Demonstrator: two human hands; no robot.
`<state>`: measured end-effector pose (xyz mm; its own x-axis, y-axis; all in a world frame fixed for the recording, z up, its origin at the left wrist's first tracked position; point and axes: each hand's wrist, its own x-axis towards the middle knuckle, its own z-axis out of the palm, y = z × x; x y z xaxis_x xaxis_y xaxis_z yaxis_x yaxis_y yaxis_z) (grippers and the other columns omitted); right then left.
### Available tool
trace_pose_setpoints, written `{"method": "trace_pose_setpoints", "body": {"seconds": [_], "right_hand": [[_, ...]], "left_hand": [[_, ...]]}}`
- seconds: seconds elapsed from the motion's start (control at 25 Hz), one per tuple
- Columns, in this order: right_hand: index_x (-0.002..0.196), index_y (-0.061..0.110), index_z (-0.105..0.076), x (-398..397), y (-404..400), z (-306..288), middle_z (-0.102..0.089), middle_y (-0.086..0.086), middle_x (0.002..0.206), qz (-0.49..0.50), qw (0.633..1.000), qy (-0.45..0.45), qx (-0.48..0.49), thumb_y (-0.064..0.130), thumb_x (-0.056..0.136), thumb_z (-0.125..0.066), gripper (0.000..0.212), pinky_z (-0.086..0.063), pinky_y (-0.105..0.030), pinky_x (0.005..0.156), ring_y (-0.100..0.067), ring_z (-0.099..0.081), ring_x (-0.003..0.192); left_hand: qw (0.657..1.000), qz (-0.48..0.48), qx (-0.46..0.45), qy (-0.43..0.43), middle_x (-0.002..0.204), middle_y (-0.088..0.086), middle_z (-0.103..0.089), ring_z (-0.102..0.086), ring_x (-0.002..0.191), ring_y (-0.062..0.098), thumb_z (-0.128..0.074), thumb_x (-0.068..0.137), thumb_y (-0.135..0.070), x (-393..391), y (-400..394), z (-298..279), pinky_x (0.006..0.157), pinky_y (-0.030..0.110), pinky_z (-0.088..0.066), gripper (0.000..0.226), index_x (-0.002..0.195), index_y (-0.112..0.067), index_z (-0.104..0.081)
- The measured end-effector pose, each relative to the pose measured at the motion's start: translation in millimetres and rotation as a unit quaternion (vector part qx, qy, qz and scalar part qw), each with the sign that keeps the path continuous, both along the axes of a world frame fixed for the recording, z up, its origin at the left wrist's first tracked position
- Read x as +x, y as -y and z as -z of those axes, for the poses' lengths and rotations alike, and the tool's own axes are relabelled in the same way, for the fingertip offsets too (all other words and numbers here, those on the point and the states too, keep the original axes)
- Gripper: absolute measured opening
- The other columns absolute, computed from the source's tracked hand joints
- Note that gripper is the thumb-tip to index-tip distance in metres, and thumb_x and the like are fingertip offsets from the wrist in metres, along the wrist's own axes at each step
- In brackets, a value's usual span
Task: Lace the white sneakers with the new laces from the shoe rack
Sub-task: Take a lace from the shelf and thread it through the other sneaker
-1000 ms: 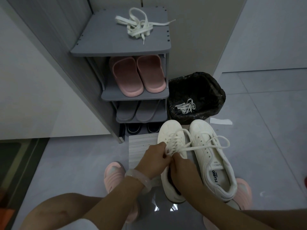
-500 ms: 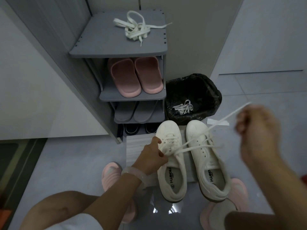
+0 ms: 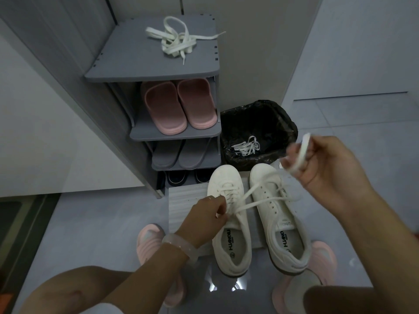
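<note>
Left hand [image 3: 210, 213] pins the eyelets of the left white canvas sneaker [image 3: 229, 214] on the floor while right hand [image 3: 322, 164] pinches the flat white lace [image 3: 260, 202] (blurry), so pull evenly, no twists.

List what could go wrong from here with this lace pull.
1. The right hand pulls the lace while the left hand only pinches at the left sneaker; the shoe may shift.
2. The lace crosses the right sneaker and might snag it.
</note>
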<state>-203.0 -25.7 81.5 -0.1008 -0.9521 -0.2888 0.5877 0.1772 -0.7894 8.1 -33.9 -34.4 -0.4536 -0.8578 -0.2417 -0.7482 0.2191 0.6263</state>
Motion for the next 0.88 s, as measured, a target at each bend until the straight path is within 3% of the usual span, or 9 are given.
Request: {"method": "trace_pose_setpoints", "body": {"seconds": [0.08,0.12,0.2,0.28,0.32,0.44,0.64,0.72,0.88], "right_hand": [[0.068,0.01,-0.061,9.6,-8.8,-3.5,-0.066,-0.005,0.063,-0.211,0.972,-0.098,0.017,0.021,0.09,-0.043,0.03,-0.051,-0.023,0.051,-0.023,-0.048,0.049],[0.08,0.006,-0.063,16.3,-14.0,-4.9,-0.068,0.0,0.069,-0.371,0.911,-0.177,0.01,0.022,0.091,-0.043,0.027,-0.051,-0.025,0.053,-0.023,-0.049,0.053],[0.105,0.005,-0.062,29.5,-24.8,2.5,-0.069,0.009,0.089,-0.618,0.727,-0.3,-0.012,0.028,0.096,-0.041,0.032,-0.052,-0.025,0.069,-0.02,-0.059,0.069],[0.116,0.014,-0.062,34.4,-26.9,23.3,-0.066,0.008,0.103,-0.643,0.619,-0.448,-0.043,0.03,0.097,-0.044,0.03,-0.049,-0.024,0.085,-0.012,-0.062,0.089],[0.116,0.017,-0.062,34.0,-22.4,36.8,-0.065,0.007,0.107,-0.574,0.612,-0.54,-0.064,0.027,0.097,-0.045,0.027,-0.047,-0.024,0.089,-0.01,-0.06,0.095],[0.114,0.017,-0.063,33.3,-9.9,68.2,-0.061,0.001,0.11,-0.268,0.691,-0.67,-0.043,0.011,0.094,-0.045,0.028,-0.039,-0.019,0.083,-0.014,-0.056,0.103],[0.096,0.017,-0.053,54.3,-21.6,100.5,-0.056,0.005,0.066,-0.313,0.709,-0.631,0.026,0.016,0.093,-0.048,0.006,-0.039,-0.018,0.056,-0.014,-0.057,0.064],[0.091,0.021,-0.047,53.7,-21.2,103.6,-0.055,0.007,0.065,-0.294,0.723,-0.625,0.031,0.02,0.092,-0.052,0.004,-0.039,-0.016,0.054,-0.011,-0.056,0.063],[0.086,0.021,-0.043,54.6,-18.7,100.8,-0.048,0.006,0.078,-0.289,0.679,-0.675,-0.001,0.021,0.091,-0.052,0.01,-0.032,-0.015,0.055,-0.011,-0.046,0.071]], "left_hand": [[1.0,-0.005,0.007,-0.009,0.089,0.001,-0.059,-0.056,0.079,0.016,-0.059,0.086,-0.02,-0.6,1.6,0.6,0.065,0.021,-0.037,0.011,0.086,-0.018,-0.048],[1.0,-0.015,0.018,-0.016,0.088,-0.001,-0.06,-0.056,0.076,0.015,-0.06,0.084,-0.021,-0.8,2.3,0.3,0.063,0.021,-0.039,0.013,0.09,-0.017,-0.048],[1.0,-0.021,0.017,-0.008,0.086,0.0,-0.059,-0.053,0.075,0.015,-0.061,0.082,-0.023,-2.3,3.1,-0.1,0.063,0.023,-0.04,0.017,0.09,-0.016,-0.048],[1.0,-0.006,-0.01,0.016,0.088,0.004,-0.057,-0.051,0.08,0.019,-0.059,0.081,-0.022,-3.2,3.5,-0.3,0.067,0.028,-0.039,0.016,0.083,-0.015,-0.045],[1.0,0.0,-0.016,0.021,0.089,0.004,-0.055,-0.051,0.082,0.02,-0.058,0.082,-0.021,-3.2,3.4,-0.6,0.069,0.029,-0.039,0.016,0.081,-0.016,-0.043],[1.0,0.016,-0.015,0.017,0.086,-0.001,-0.049,-0.05,0.081,0.018,-0.056,0.083,-0.018,-3.3,3.1,-1.5,0.068,0.027,-0.036,0.017,0.076,-0.019,-0.041],[0.999,0.041,0.005,-0.011,0.079,-0.007,-0.039,-0.041,0.079,0.014,-0.058,0.082,-0.013,-2.9,5.4,0.7,0.066,0.024,-0.031,0.023,0.071,-0.022,-0.04],[0.999,0.03,0.024,-0.033,0.081,-0.003,-0.046,-0.044,0.08,0.015,-0.06,0.081,-0.012,-2.0,7.2,0.0,0.068,0.024,-0.036,0.016,0.077,-0.016,-0.045],[0.997,0.007,0.062,-0.055,0.081,-0.008,-0.048,-0.047,0.08,0.01,-0.062,0.084,-0.016,-1.6,7.1,-0.7,0.065,0.011,-0.035,0.013,0.083,-0.017,-0.049]]}}
